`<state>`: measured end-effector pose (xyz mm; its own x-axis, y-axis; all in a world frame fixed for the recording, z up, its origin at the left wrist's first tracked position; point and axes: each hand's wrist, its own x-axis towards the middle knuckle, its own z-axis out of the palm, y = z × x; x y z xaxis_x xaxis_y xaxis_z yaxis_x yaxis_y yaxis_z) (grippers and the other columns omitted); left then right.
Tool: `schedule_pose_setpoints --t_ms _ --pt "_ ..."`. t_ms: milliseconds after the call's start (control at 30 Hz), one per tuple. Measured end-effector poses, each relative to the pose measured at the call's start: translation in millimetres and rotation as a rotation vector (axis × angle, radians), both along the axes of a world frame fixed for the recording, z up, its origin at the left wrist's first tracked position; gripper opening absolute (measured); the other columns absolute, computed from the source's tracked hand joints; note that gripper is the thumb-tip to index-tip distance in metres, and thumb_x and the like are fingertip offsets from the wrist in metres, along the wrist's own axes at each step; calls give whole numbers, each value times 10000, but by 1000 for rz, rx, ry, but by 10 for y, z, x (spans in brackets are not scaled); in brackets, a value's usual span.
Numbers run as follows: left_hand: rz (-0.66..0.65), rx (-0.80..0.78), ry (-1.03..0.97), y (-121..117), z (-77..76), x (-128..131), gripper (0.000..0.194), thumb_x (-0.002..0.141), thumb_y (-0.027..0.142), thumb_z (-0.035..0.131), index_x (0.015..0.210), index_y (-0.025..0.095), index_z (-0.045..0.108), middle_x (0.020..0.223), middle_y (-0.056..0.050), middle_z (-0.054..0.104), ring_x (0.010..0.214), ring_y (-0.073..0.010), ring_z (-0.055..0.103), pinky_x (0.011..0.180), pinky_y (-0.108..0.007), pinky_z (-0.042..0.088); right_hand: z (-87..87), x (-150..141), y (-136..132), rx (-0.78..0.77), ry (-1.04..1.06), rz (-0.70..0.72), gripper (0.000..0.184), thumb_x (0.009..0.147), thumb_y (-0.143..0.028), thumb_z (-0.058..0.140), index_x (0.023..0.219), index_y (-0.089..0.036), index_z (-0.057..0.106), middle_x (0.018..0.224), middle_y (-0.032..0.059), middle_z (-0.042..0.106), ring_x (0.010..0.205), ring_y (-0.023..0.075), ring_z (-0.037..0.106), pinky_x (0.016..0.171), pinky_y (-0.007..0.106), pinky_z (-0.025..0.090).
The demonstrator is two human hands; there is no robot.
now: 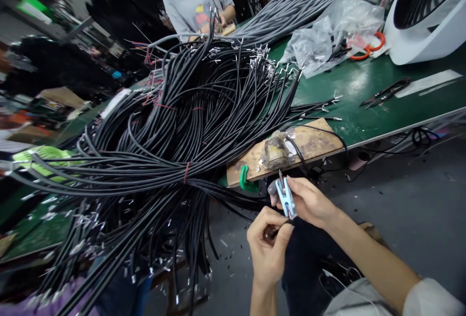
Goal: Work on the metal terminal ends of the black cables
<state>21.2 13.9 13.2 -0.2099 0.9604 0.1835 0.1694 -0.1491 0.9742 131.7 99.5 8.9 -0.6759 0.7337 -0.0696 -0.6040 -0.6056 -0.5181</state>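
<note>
A light blue spring clip (286, 199) is in my right hand (309, 200), with the thumb and fingers closed about it. One fingertip behind the clip has a grey covering. A thin brownish metal tip stands just above the clip, in front of the lump on the wooden board. My left hand (268, 245) is curled in a pinch at the clip's lower end. Something small and dark shows between its thumb and forefinger, mostly hidden by the fingers. Both hands are in front of the wooden board (320, 136), off the table's edge.
Bundled black cables (204, 112) with bare metal ends spread over the green table (349, 83). A green clamp (247, 178) grips the board. Farther right lie snips (386, 93), orange-handled scissors (366, 50), a plastic bag (313, 46) and a white fan (425, 34). Another person (196, 3) works opposite.
</note>
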Motion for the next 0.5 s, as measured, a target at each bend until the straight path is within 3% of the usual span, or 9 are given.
schedule_pose_setpoints --t_ms 167,300,400,500 --pt "-45 -53 -13 -3 31 1 175 844 251 628 697 160 603 642 21 489 571 -93 430 521 -202 309 -173 41 -9 -114 56 44 389 836 -485 624 857 -108 714 755 78 670 609 107 519 556 219 399" --pt "-59 -28 6 -67 58 -15 144 826 246 654 710 164 628 640 12 516 588 -102 460 529 -206 323 -383 243 -22 -144 -11 -29 399 851 -508 596 910 -132 715 784 70 661 630 104 493 567 220 381" --pt "-74 -15 8 -121 30 -38 109 808 249 681 734 171 660 641 3 548 607 -113 492 551 -213 351 -450 471 -67 -29 -187 -136 368 850 -473 614 982 -142 706 794 70 658 644 115 484 584 237 382" --pt "-116 -46 -57 -130 -75 -67 148 837 294 657 765 170 694 700 -31 592 674 -141 547 606 -237 405 -390 662 -186 191 -494 -303 237 841 -381 652 960 -182 701 779 48 644 670 138 510 620 269 399"
